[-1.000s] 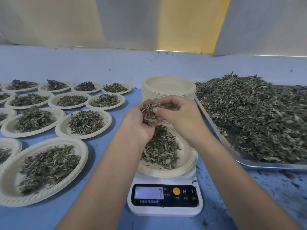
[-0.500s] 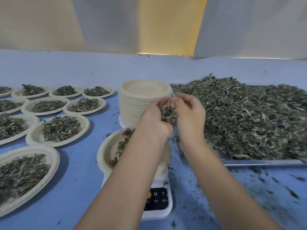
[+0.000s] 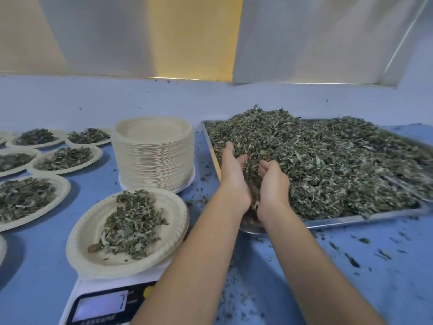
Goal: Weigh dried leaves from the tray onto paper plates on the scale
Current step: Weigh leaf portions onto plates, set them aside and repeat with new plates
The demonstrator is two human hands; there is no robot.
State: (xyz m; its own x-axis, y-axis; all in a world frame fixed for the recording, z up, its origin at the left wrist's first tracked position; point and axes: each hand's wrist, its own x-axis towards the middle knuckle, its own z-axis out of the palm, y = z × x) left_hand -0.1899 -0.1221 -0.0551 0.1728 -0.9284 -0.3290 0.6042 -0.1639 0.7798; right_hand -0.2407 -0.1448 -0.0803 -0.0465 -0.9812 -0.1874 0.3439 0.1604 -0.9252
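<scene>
reaching past a tall stack [image 3: 153, 151] of ribbed cream plates and filled plates [image 3: 65, 158] spreading left across the blue table [image 3: 46, 266]. crossing the white scale [image 3: 77, 294] with the left forearm, hiding part of its display. dipping into crumbly, flaky dried leaves [image 3: 328, 160] heaped in the shiny metal tray [image 3: 351, 220] at right. cupping left hand [image 3: 234, 184] and right hand [image 3: 273, 186] palm to palm, both half open, fingers loosely curved, scooping leaves between them, beside a round paper plate [image 3: 79, 249] of leaves on the scale.
</scene>
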